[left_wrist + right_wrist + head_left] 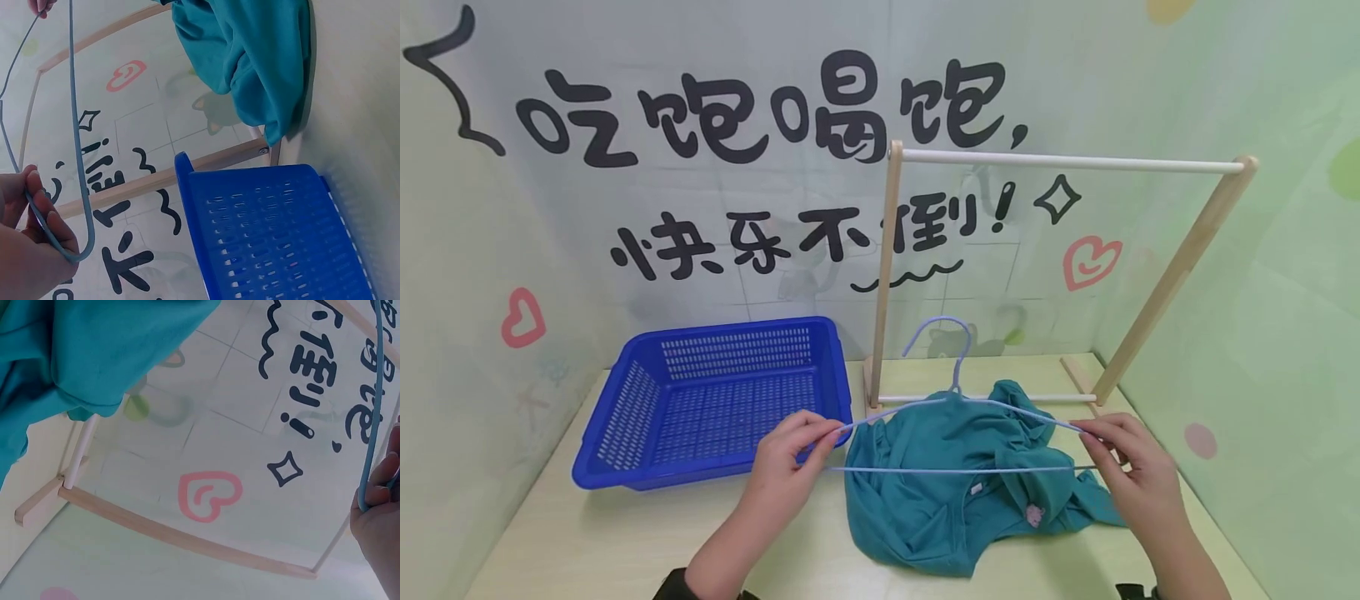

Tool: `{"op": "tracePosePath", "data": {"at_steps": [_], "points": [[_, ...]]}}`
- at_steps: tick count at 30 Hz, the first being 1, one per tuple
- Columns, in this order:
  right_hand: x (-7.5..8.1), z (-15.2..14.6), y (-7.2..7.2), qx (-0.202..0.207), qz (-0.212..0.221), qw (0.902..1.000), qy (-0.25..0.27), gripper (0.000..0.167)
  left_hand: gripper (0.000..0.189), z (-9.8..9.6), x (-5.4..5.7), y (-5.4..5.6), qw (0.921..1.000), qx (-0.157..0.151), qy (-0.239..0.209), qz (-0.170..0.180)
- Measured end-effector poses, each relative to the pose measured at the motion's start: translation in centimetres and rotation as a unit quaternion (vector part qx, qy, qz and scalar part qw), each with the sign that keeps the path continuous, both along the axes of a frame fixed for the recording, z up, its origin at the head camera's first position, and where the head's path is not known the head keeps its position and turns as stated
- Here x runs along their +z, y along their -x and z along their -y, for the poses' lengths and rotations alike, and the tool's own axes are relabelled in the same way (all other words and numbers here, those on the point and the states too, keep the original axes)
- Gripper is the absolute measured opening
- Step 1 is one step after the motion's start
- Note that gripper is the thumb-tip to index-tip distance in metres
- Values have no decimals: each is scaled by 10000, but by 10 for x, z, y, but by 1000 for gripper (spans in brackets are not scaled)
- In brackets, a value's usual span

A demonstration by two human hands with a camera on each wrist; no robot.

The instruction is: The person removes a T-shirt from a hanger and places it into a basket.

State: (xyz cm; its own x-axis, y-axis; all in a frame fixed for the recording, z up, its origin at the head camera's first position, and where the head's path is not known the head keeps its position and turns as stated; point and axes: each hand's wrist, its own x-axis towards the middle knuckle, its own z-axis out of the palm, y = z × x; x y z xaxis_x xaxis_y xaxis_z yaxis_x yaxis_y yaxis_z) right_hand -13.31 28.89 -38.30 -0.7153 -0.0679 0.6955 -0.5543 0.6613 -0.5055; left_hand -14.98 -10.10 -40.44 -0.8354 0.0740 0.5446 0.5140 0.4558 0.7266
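Note:
A light blue clothes hanger is held up by both hands, its hook pointing upward. My left hand pinches its left shoulder near the corner; in the left wrist view the fingers of the left hand curl round the wire. The right shoulder is pinched by my right hand, which shows only partly at the edge of the right wrist view. Behind and below the hanger, a crumpled teal garment lies on the table, with a small pinkish patch on it. Garment and hands are apart.
On the left of the table stands a blue plastic basket with nothing in it. A wooden rack with a white top rail rises behind the garment. Printed wall panels close off the back and sides.

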Motion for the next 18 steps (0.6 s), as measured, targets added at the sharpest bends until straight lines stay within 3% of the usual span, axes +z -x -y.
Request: {"op": "tracePosePath", "data": {"at_steps": [5, 11, 15, 18], "points": [[11, -12, -13, -298, 78, 9992, 251, 24, 12, -14, 10, 14, 9991, -301, 307, 10], [21, -27, -29, -780, 99, 9963, 337, 22, 30, -33, 19, 33, 9967, -444, 612, 305], [25, -37, -39, -1161, 235, 9916, 519, 20, 47, -44, 24, 52, 9970, -424, 535, 365], [25, -45, -45, -1504, 98, 9872, 516, 18, 56, -51, 26, 71, 9978, -339, 430, 369]]}}
